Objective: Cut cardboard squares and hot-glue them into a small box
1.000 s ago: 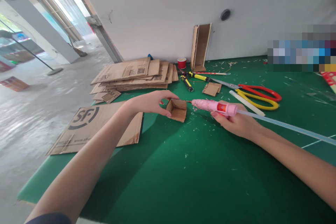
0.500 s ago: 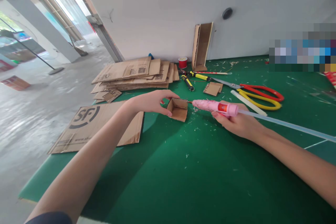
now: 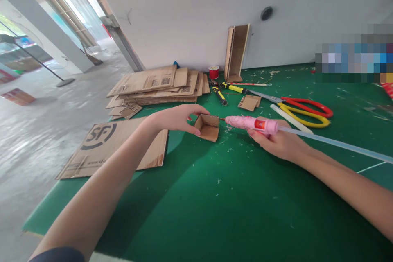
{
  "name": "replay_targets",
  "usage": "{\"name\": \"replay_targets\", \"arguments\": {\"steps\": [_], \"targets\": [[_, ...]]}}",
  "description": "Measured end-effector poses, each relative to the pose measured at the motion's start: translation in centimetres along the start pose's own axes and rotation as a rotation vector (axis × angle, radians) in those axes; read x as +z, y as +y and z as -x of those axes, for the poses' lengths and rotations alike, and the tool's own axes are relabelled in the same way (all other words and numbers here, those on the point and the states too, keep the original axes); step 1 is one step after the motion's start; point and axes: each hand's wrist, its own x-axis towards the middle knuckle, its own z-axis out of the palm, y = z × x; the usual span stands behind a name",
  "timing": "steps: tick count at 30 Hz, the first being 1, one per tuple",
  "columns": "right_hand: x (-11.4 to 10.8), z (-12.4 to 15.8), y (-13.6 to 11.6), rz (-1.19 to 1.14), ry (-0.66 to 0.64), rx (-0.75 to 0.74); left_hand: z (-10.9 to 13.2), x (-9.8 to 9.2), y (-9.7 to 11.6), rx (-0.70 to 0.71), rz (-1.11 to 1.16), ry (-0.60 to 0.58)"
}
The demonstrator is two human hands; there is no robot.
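Note:
My left hand (image 3: 181,119) grips a small open cardboard box (image 3: 210,132) by its left side, thumb in front and fingers behind. The box has a floor and upright walls at the left and back. In my right hand (image 3: 278,141) is a pink hot glue gun (image 3: 251,124), its tip pointing left at the box's upper right edge. Whether the tip touches the cardboard I cannot tell. A long clear glue stick (image 3: 334,142) runs out of the gun's rear toward the right. My right fingers are partly hidden behind the gun.
Behind lie stacked cardboard sheets (image 3: 153,84), pliers with yellow-black handles (image 3: 235,87), large scissors (image 3: 303,110), a white stick (image 3: 290,118) and small cardboard squares (image 3: 249,102). A tall cardboard trough (image 3: 238,55) and a red spool (image 3: 214,72) stand by the wall. An SF-printed sheet (image 3: 153,151) lies left.
Hardly anything differs. Both hands, the box and the glue gun keep nearly the same places; the view has shifted very slightly.

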Motion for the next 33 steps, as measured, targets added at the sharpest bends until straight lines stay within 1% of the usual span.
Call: {"name": "replay_targets", "arguments": {"steps": [8, 15, 17, 21, 24, 28, 33], "targets": [[-0.5, 0.0, -0.3, -0.013, -0.062, 0.010, 0.1, -0.1, 0.1, 0.006, -0.020, -0.011], [-0.6, -0.1, -0.4, 0.010, -0.077, -0.003, 0.1, -0.1, 0.2, 0.026, -0.026, -0.004], [-0.8, -0.3, -0.6, 0.028, -0.106, -0.036, 0.1, -0.1, 0.3, 0.033, -0.018, -0.010], [-1.3, -0.8, -0.6, 0.047, -0.209, -0.139, 0.1, -0.1, 0.4, 0.025, -0.010, -0.020], [-1.2, -0.9, -0.3, 0.039, -0.218, -0.174, 0.1, -0.1, 0.3, 0.010, -0.015, -0.019], [-1.0, -0.7, -0.3, 0.029, -0.169, -0.155, 0.1, -0.1, 0.1, 0.013, -0.021, -0.016], [-1.5, -0.9, -1.2, 0.027, -0.232, -0.109, 0.1, -0.1, 0.3, 0.008, -0.019, -0.013]]}}
